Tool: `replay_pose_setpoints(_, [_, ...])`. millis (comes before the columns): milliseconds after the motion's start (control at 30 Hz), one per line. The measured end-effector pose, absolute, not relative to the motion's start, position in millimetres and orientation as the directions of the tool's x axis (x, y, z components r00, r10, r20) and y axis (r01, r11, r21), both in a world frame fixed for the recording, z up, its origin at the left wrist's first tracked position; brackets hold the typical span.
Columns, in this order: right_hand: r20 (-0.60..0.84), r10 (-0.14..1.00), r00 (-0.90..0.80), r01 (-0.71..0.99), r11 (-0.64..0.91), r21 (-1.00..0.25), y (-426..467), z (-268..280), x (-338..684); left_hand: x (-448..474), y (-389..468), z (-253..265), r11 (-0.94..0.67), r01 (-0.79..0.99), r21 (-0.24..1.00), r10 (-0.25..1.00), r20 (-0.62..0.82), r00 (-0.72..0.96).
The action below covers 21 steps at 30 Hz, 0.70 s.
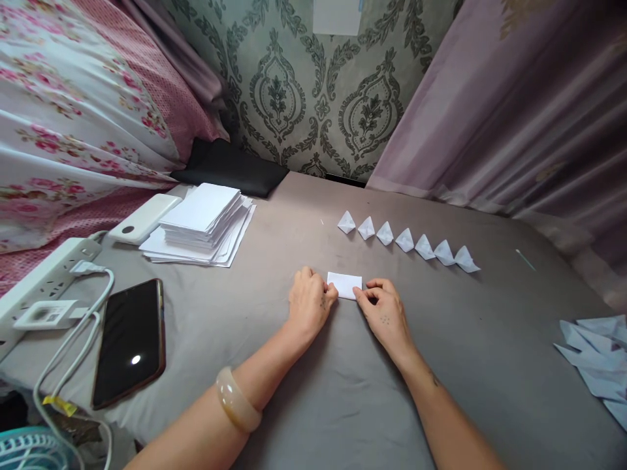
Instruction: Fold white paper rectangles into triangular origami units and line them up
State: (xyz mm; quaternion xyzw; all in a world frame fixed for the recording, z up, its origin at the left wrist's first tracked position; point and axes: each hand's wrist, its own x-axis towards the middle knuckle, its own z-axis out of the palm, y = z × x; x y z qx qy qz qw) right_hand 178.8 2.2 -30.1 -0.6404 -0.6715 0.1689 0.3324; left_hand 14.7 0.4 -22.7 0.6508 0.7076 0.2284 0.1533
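A small folded sheet of white paper (345, 283) lies on the grey cloth between my hands. My left hand (309, 297) is closed at its left edge, fingers curled and thumb against the lower corner. My right hand (385, 310) pinches the lower right corner between thumb and fingers. Beyond the paper, several folded paper boats (385, 233) stand in a slanting row. A stack of white paper (200, 219) sits to the left of my hands.
On the left are a phone (130, 343), a power strip (53, 277) with a charger and cables, and a white power bank (144, 219). A black pouch (232, 166) lies at the back. More folded papers (595, 359) are piled at the right edge, near a cotton swab (526, 260).
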Motion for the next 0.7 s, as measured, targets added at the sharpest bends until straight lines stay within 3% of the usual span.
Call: replay_pose_setpoints(700, [0.233,0.970,0.064,0.754,0.106,-0.648,1.5,-29.4,176.5,16.3,0.4,-22.1,0.029,0.901,0.434,0.994,0.085,-0.073])
